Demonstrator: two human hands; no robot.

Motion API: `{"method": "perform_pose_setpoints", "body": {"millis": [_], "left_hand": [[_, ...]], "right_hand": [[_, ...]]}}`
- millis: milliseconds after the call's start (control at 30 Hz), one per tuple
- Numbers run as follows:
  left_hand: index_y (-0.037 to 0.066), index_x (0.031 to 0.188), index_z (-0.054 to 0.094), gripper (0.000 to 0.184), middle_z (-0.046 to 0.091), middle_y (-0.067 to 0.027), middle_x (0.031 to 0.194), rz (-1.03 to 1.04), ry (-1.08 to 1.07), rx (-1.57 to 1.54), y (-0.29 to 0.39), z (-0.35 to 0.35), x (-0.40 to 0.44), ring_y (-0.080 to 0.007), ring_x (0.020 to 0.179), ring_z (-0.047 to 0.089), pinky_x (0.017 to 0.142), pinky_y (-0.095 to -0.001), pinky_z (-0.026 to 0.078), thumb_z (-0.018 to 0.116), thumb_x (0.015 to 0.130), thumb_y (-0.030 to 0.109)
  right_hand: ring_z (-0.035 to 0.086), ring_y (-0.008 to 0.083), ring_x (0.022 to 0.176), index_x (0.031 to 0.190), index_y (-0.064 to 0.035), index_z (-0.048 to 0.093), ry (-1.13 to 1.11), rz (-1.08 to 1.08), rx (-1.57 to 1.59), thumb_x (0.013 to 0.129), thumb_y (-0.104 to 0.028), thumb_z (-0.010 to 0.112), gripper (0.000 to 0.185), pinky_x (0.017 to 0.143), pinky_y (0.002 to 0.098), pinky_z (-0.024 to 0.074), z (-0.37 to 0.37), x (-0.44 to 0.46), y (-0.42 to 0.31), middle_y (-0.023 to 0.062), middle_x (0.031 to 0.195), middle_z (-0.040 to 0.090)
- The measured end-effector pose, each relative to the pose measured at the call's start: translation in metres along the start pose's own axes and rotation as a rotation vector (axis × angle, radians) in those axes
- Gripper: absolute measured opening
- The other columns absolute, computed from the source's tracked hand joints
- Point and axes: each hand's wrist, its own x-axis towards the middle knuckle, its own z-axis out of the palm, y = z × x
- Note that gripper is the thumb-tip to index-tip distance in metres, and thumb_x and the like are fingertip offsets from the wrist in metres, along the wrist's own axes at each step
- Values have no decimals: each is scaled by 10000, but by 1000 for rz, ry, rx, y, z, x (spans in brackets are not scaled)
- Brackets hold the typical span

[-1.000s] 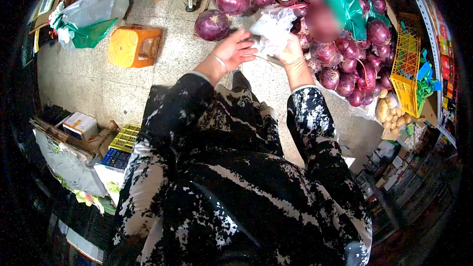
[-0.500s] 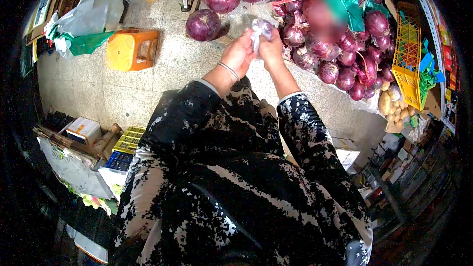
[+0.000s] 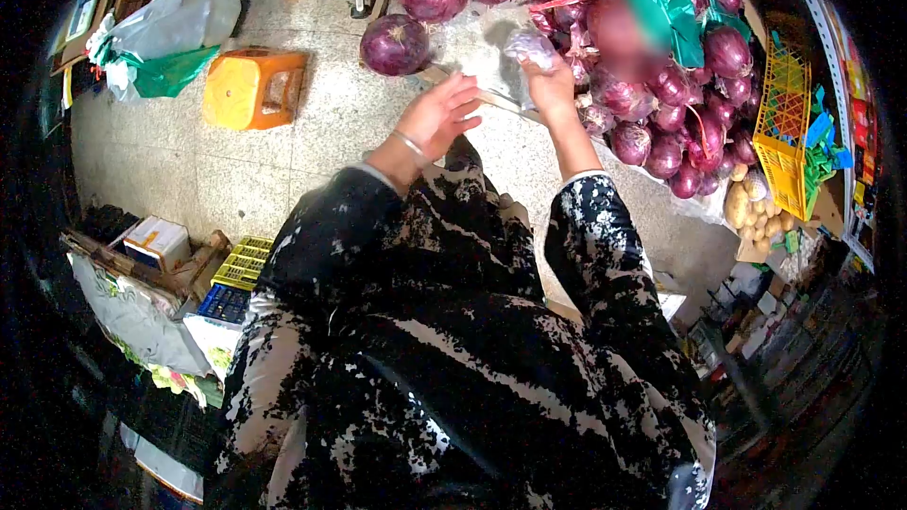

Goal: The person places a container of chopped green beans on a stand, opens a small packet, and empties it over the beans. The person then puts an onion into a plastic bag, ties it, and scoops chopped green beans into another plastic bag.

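A crumpled, see-through plastic bag [image 3: 527, 45] with a pale purple tint sticks out of my right hand [image 3: 552, 87], whose fingers are closed on it. What the bag contains, if anything, I cannot make out. My left hand [image 3: 436, 119] is apart from it, to the left, with its fingers spread and nothing in them. Beyond my left hand a large red onion [image 3: 394, 44] lies near the edge of the heap. Right beside my right hand, a big pile of red onions [image 3: 663, 159] spreads to the right.
An orange plastic stool [image 3: 236, 94] stands at left on the tiled floor [image 3: 236, 175]. Green plastic [image 3: 661, 0] lies over the onions, partly blurred. A yellow crate [image 3: 782, 156] and potatoes [image 3: 756, 208] are at right. Lower left are a white box [image 3: 159, 243] and a blue crate [image 3: 225, 307].
My left hand has let go of the plastic bag, opened and moved a little to the left. My right hand has shifted right with the bag, closer to the onion pile.
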Motion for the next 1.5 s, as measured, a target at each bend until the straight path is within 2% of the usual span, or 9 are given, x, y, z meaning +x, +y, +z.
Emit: {"method": "perform_pose_setpoints", "body": {"millis": [33,100,233,400,633,800,1200,1400,1500], "left_hand": [[30,1170,409,467,464,-116,1150,2,12,8,-2,-14,-5,-241,997,467,860,-355,379,478,835,349],[32,1145,425,413,490,-107,1089,-42,43,-12,-7,-33,-14,-221,963,478,810,-345,401,465,847,314],[28,1117,440,328,524,-93,1018,-117,83,-18,-19,-51,-32,-201,882,509,733,-328,429,395,879,249],[21,1111,440,318,531,-86,999,-141,93,-64,-31,-65,-36,-203,877,517,751,-334,422,369,882,230],[20,1104,445,293,539,-87,962,-112,156,-75,-15,-65,-36,-199,850,529,726,-331,440,377,880,195],[19,1102,445,295,540,-87,955,-86,173,-109,-12,-75,-39,-204,860,531,731,-333,440,378,883,204],[21,1093,447,287,546,-77,938,-84,214,-104,-19,-86,-39,-196,844,534,723,-326,435,377,876,195],[19,1084,450,286,544,-77,931,-69,201,-124,-17,-96,-40,-197,842,535,718,-322,436,390,871,200],[15,1118,442,329,536,-96,955,-76,193,-144,-20,-102,-37,-215,859,538,713,-310,462,454,856,213]], "right_hand": [[565,173,698,958,-13,572,-2,-1,4,746,-71,588,219,666,285,448,4,6,-4,71,821,611],[576,274,762,991,-52,574,-19,-457,-733,694,-70,582,297,722,351,453,12,19,-9,113,849,599],[451,276,1015,982,-140,609,-157,-558,-868,643,-133,600,339,815,383,397,55,39,-2,109,1075,482],[399,248,1027,949,-122,623,-202,-649,-910,645,-215,626,318,840,377,348,77,24,5,55,1092,459],[462,254,936,868,-103,600,-721,-813,-866,674,-166,592,204,817,362,379,35,20,8,64,969,506],[458,282,1004,999,-75,554,-895,-662,-958,713,-140,571,294,887,363,366,9,22,-14,104,1009,508],[406,249,1032,1046,-168,543,-789,-629,-1176,723,-269,569,340,866,413,350,5,12,-6,12,1110,447],[475,344,899,973,-174,587,-356,-684,-1069,656,-174,625,319,756,402,427,12,-24,28,127,1032,479],[541,362,796,969,-151,595,-177,-369,-1079,636,-122,595,335,703,419,455,27,-34,23,181,987,520]]}}
